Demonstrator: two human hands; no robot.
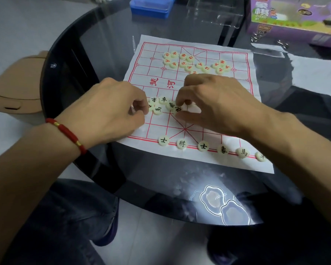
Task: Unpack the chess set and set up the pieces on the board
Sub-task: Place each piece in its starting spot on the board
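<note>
Head view: a paper board (191, 88) printed with a red grid lies on a dark glass worktop (107, 41). Along its near edge six black-lettered pieces (203, 146) already stand in a row, running from the middle out to the right corner; the left part of that row is bare. A loose heap of black pieces (161, 106) sits a few lines up from the near edge, left of the board's centre, and the red-lettered pieces (195, 63) lie bunched and unsorted on the far half.

Both hands are down at the black heap. The left hand (111, 109), wearing a red cord at the wrist, has its fingers curled at the heap's left side; whether it actually holds a piece I cannot tell. The right hand (214, 104) pinches or presses a piece at the heap's right side with thumb and fingertips curled in.

The gap to be filled lies toward the person and to the left of the heap, so the left hand looks nearer to it. A purple game box (294, 18) and a blue case (151, 6) stand beyond the board.
</note>
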